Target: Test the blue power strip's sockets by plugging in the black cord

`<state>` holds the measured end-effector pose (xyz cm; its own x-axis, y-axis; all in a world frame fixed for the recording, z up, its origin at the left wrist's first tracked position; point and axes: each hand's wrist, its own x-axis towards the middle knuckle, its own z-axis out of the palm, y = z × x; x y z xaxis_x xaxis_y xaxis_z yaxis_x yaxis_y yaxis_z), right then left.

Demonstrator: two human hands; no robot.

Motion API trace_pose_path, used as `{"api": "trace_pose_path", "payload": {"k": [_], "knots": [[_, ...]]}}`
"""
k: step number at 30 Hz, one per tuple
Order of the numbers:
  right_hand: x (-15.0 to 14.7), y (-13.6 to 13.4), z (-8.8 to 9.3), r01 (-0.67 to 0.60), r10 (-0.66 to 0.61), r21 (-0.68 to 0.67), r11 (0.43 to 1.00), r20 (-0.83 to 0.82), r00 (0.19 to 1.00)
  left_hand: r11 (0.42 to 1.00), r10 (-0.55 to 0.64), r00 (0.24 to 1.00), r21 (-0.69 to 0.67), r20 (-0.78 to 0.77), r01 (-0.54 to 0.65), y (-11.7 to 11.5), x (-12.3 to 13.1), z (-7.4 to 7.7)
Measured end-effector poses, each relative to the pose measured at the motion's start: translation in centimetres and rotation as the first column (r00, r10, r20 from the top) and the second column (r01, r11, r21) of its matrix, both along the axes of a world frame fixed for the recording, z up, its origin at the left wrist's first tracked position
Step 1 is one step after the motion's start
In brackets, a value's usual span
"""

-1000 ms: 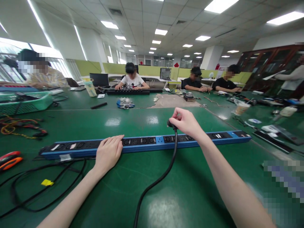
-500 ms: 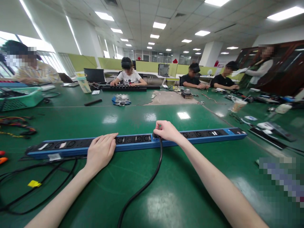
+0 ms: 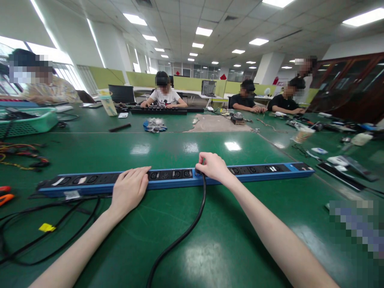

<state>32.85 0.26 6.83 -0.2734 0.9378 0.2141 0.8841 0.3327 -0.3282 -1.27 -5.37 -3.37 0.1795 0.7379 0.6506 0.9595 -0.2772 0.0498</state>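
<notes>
A long blue-and-black power strip (image 3: 177, 184) lies across the green table, its row of sockets facing up. My left hand (image 3: 131, 187) rests flat over its left half, fingers stretched together across the top; the thumb is hidden. My right hand (image 3: 213, 166) is closed in a pinch over the blue middle section. Between the fingers is the black plug (image 3: 198, 172) of a thick black cable (image 3: 196, 226), mostly covered by the hand, at the strip's top face. How deep the plug sits in a socket, I cannot tell. The cable curves down toward the near edge.
Thin black cables with a yellow tag (image 3: 47, 227) loop at left, near orange-handled tools (image 3: 5, 196). Beyond are a green basket (image 3: 36, 122), gloves (image 3: 155, 125) and a drink cup (image 3: 108, 103). A flat black bar (image 3: 340, 176) lies at right. Several people sit around the table.
Both hands keep the same places on the strip. The whole view has shifted slightly. A person standing at the far right has moved left, behind a seated person.
</notes>
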Motion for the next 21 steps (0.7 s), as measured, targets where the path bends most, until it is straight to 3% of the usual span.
{"api": "trace_pose_path", "payload": {"k": [11,17,21], "knots": [[-1.7,-1.3,-1.1,-0.022,0.015,0.067,0.998,0.108,0.994,1.000,0.016,1.000,-0.003,-0.010,-0.017,0.0,0.0,-0.1],[0.0,-0.8,0.4,-0.215,0.216,-0.048,0.975,0.027,0.976,1.000,0.005,1.000,-0.002,0.003,-0.005,-0.1,0.1,0.0],[0.8,-0.5,1.0,-0.263,0.264,-0.083,0.961,0.003,0.965,1.000,0.004,1.000,0.002,0.005,-0.004,0.0,0.1,-0.1]]}}
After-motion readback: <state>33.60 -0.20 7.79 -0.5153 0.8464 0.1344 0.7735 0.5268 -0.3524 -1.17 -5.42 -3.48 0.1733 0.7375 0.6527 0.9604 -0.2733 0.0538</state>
